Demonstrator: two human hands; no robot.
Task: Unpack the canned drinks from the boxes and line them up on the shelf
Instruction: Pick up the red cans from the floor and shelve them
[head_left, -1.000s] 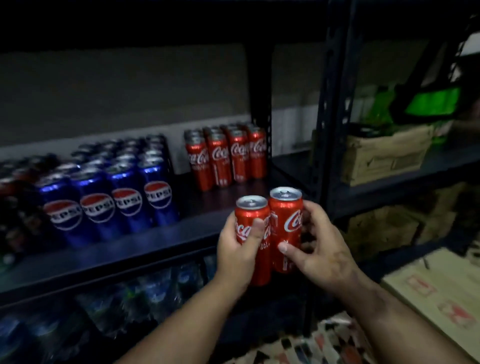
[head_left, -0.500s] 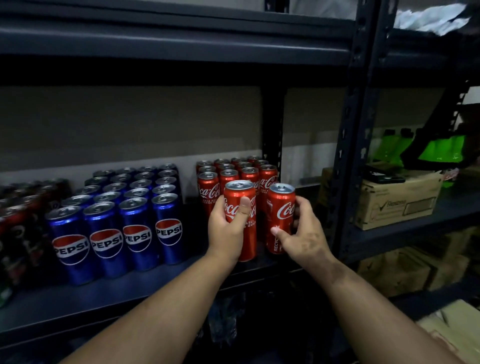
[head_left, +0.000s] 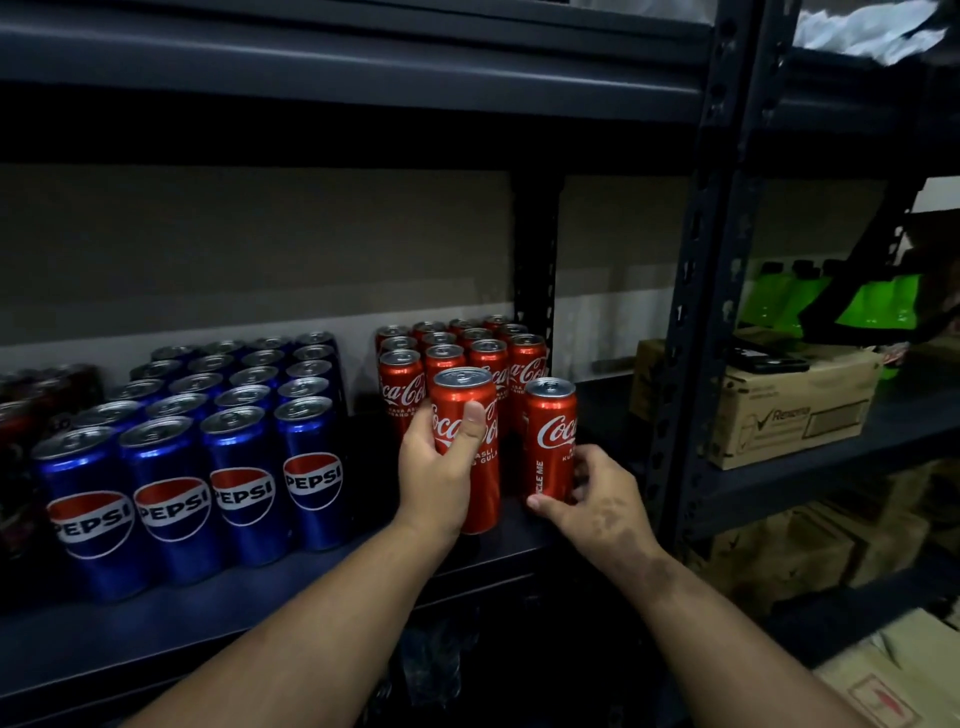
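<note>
My left hand (head_left: 441, 467) grips a tall red Coca-Cola can (head_left: 475, 441) that stands upright on the dark shelf (head_left: 249, 592), in front of the red block. My right hand (head_left: 597, 499) holds a second red Coca-Cola can (head_left: 549, 436) low down, just to the right of the first; its base sits at the shelf surface. Behind both stand several rows of red Coca-Cola cans (head_left: 457, 353). Left of them is a block of blue Pepsi cans (head_left: 208, 441).
A dark upright post (head_left: 696, 312) bounds the shelf bay on the right. Beyond it a cardboard box (head_left: 789, 410) and green bottles (head_left: 779, 301) sit on the neighbouring shelf. More cartons lie lower right (head_left: 893, 686). Dark cans stand at far left (head_left: 31, 395).
Both hands carried the two red cans up and forward onto the shelf, ending in front of the red rows. The cans, held together before, now stand slightly apart.
</note>
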